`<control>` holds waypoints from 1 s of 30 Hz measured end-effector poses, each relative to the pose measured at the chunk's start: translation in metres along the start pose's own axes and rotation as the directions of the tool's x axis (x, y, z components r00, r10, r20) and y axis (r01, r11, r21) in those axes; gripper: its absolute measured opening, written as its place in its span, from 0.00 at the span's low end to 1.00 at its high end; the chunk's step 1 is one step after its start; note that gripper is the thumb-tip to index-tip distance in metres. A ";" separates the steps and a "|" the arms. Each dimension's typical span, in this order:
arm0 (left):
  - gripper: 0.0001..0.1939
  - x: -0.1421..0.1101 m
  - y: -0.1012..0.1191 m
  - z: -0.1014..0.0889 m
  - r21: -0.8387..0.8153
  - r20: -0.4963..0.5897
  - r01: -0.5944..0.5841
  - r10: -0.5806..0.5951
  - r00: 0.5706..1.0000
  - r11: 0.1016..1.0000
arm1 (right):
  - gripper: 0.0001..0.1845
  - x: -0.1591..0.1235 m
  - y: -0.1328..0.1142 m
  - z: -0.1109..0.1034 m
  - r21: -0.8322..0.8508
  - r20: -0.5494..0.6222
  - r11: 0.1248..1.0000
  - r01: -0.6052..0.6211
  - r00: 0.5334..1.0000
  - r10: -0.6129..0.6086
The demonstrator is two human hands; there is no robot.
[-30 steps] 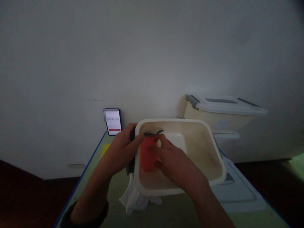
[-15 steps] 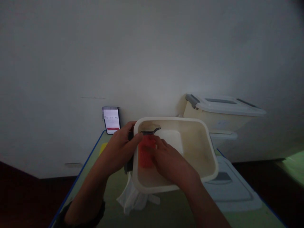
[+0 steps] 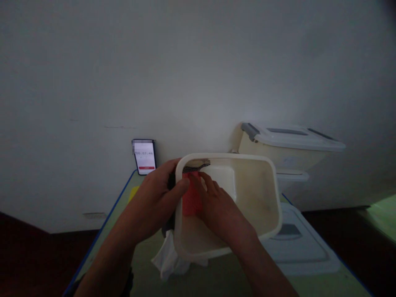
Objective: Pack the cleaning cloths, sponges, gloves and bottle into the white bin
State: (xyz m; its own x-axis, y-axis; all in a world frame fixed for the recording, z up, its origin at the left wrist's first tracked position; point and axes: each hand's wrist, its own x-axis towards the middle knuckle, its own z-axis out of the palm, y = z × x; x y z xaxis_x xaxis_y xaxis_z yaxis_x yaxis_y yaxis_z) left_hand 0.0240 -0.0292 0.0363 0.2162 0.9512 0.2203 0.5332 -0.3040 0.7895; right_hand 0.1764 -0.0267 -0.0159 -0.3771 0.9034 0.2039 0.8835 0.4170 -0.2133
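My left hand (image 3: 161, 198) is closed round the left side of a cream plastic storage bin (image 3: 229, 156), its thumb over the rim. The bin is raised and tilted, so its inside faces me. Against the inner left wall is a red rough-looking rectangular pad (image 3: 189, 202), with a dark speckled strip (image 3: 192, 168) along its upper edge. My right hand (image 3: 221, 204) reaches into the bin, its fingers pressed on the pad. The right thumb is mostly hidden. Behind the left hand, part of a dark handle (image 3: 168, 225) shows.
A crumpled white cloth (image 3: 170, 258) lies under the bin on the green table (image 3: 148, 272). At right are a flat pale lid (image 3: 309, 251) and a lidded bin (image 3: 278, 154). A phone (image 3: 145, 157) leans against the wall. Something yellow (image 3: 133, 192) is partly behind my left arm.
The bin has tipped a little, its lower left corner dropping slightly. My right fingers have shifted up on the red pad, and my left hand keeps its hold on the rim.
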 end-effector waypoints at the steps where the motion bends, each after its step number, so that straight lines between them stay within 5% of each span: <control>1: 0.21 0.001 -0.001 0.000 0.004 -0.005 0.000 0.000 1.000 1.000 | 0.33 0.000 0.000 0.000 0.003 0.017 1.000 0.005 1.000 -0.006; 11: 0.19 0.009 -0.009 0.003 -0.085 0.045 -0.004 0.008 0.999 0.996 | 0.37 -0.009 0.001 -0.023 0.046 0.090 0.997 -0.055 0.995 0.051; 20: 0.20 0.003 -0.006 0.002 -0.033 0.035 -0.017 0.019 0.999 0.999 | 0.33 0.001 0.003 -0.004 0.023 0.094 0.997 -0.068 0.993 0.065; 26: 0.19 0.005 -0.006 0.006 0.017 0.036 -0.036 0.035 0.999 0.999 | 0.36 0.003 0.011 -0.008 0.122 0.227 0.991 -0.049 0.974 0.021; 30: 0.17 0.005 -0.005 0.006 0.037 0.035 -0.087 0.086 0.996 0.996 | 0.33 0.004 0.010 -0.008 0.109 0.154 0.992 -0.069 0.987 0.051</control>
State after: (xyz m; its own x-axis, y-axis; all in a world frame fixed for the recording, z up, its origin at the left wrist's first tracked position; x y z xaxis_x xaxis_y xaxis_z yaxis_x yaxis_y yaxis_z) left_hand 0.0268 -0.0232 0.0299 0.2896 0.9192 0.2667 0.5422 -0.3872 0.7457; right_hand 0.1864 -0.0199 -0.0102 -0.3695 0.9282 0.0434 0.8717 0.3624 -0.3298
